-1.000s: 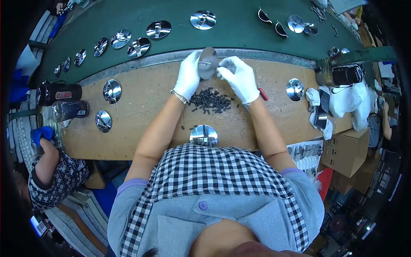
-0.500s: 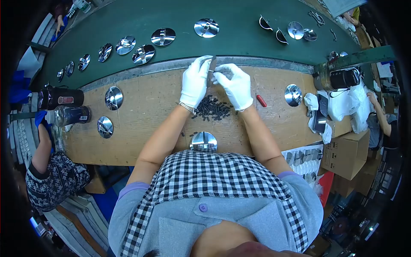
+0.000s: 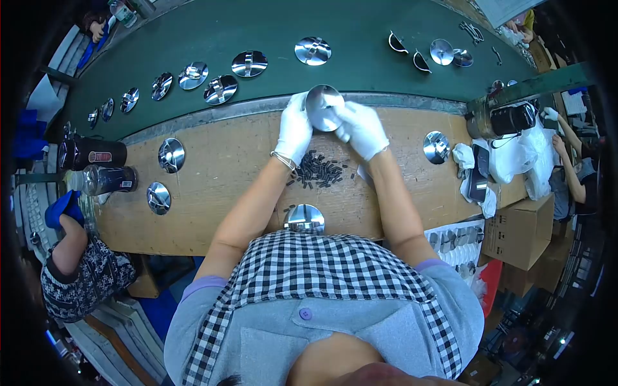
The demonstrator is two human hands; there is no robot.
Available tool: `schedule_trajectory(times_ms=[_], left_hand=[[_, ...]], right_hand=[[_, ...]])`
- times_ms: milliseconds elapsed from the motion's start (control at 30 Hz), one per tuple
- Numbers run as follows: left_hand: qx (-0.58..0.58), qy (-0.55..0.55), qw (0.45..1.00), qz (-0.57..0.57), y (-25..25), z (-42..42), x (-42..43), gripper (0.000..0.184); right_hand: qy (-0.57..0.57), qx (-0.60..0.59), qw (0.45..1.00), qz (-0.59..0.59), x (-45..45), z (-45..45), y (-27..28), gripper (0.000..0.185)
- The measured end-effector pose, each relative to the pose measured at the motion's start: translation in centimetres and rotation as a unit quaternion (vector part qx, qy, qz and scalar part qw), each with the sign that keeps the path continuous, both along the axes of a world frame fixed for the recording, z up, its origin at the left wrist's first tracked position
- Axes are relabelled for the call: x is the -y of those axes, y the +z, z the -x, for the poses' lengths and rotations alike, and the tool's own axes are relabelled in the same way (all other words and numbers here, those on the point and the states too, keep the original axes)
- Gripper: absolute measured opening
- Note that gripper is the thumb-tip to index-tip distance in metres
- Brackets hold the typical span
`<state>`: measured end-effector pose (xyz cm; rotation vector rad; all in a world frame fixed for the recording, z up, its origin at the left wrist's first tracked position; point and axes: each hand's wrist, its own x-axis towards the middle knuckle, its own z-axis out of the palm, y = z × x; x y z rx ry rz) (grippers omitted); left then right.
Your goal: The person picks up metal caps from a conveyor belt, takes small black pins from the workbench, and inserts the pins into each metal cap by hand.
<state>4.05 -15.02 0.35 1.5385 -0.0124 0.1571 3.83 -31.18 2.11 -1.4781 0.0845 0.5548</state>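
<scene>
My left hand (image 3: 295,130), in a white glove, is closed on the left edge of a shiny round metal disc (image 3: 320,103), its mirror-like face turned toward me. At the disc's right edge, my white-gloved right hand (image 3: 364,130) has its fingers closed against the metal, somewhat blurred. Below the hands lies a loose heap of small black tube-like pieces (image 3: 318,170) on the brown board. Another shiny disc (image 3: 305,219) rests near my apron. A small pale flat piece (image 3: 365,175) shows beside my right wrist.
Several shiny discs with strip-like parts (image 3: 249,64) stand along the green surface (image 3: 360,32). More discs (image 3: 171,155) lie on the brown board (image 3: 225,167). Jars (image 3: 109,179) stand left; a phone (image 3: 479,174) and plastic bags (image 3: 518,157) lie right. Other people work at both sides.
The disc has turned from edge-on to face toward me. My right hand has shifted slightly right and down. The red object on the board is out of sight.
</scene>
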Motion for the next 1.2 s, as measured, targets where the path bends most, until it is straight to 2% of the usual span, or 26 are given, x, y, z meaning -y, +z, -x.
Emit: schedule_trajectory(times_ms=[67,100,200,267,333,467,533,600,667,700,733,800,867,967,1033,1067,1100,1133,1200], left_hand=[[-0.102,-0.01,0.995,-0.002,0.6,-0.4,-1.1,0.026],[-0.122,0.0,0.992,0.033,0.5,-0.4,-1.6,0.03],[-0.128,0.018,0.991,0.02,0.8,-0.3,-3.0,0.029],[-0.122,0.024,0.992,0.024,0.8,-0.1,-3.1,0.028],[-0.129,0.02,0.99,0.044,1.1,0.1,-3.1,0.028],[-0.128,0.009,0.992,0.02,1.1,-0.2,-3.9,0.03],[-0.123,0.039,0.991,0.045,0.8,-0.7,-4.6,0.031],[-0.126,0.072,0.987,0.071,0.9,-1.2,-5.2,0.032],[-0.079,0.045,0.984,0.154,1.3,-1.4,-5.0,0.027],[-0.068,0.039,0.992,0.097,1.9,-1.1,-4.8,0.026],[-0.072,0.039,0.992,0.098,1.9,-0.9,-4.8,0.026],[-0.095,0.058,0.991,0.077,1.9,-0.9,-4.4,0.026],[-0.089,0.053,0.988,0.112,1.4,-0.8,-4.1,0.027],[-0.069,0.03,0.99,0.116,1.2,-0.2,-3.9,0.028],[-0.07,0.041,0.995,0.05,0.9,-0.1,-4.0,0.03],[-0.058,0.05,0.997,0.004,0.7,-0.2,-4.1,0.031],[-0.056,0.107,0.992,-0.032,1.5,-0.1,-3.9,0.03],[-0.069,0.119,0.99,0.031,0.8,-0.3,-4.3,0.028],[0.061,0.149,0.97,-0.184,1.4,0.2,-4.4,0.031]], right_hand=[[-0.156,0.091,0.983,-0.021,0.6,-2.1,-1.0,0.02],[-0.24,0.049,0.956,-0.161,0.9,-3.7,-2.1,0.016],[-0.314,0.08,0.907,-0.27,0.3,-6.8,-2.1,0.022],[-0.27,0.086,0.931,-0.229,-1.5,-8.5,-1.2,0.027],[-0.234,0.144,0.954,-0.119,-3.7,-10.8,-1.3,0.029],[-0.149,0.11,0.98,-0.079,-5.9,-12.7,-0.6,0.022],[-0.118,0.183,0.976,-0.007,-5.9,-11.5,0.0,0.018],[-0.052,0.235,0.97,-0.002,-6.3,-8.8,1.1,0.016],[0.006,0.273,0.962,-0.001,-6.6,-5.8,2.3,0.02],[0.029,0.256,0.966,-0.026,-6.5,-4.5,2.6,0.028],[0.03,0.252,0.967,-0.025,-6.3,-3.7,2.5,0.028],[-0.097,0.25,0.963,-0.026,-5.5,-2.9,2.4,0.035],[-0.189,0.263,0.944,0.069,-4.5,-2.4,2.1,0.036],[-0.166,0.229,0.957,0.06,-4.4,-1.4,1.5,0.034],[-0.055,0.15,0.987,0.017,-4.4,-0.5,2.2,0.031],[-0.067,0.159,0.985,0.03,-4.4,-0.7,1.8,0.028],[-0.092,0.157,0.982,0.045,-4.6,-0.7,1.6,0.026],[-0.116,0.156,0.979,0.06,-4.7,-0.7,1.6,0.023],[-0.095,0.148,0.983,0.059,-4.8,-0.6,1.1,0.024]])
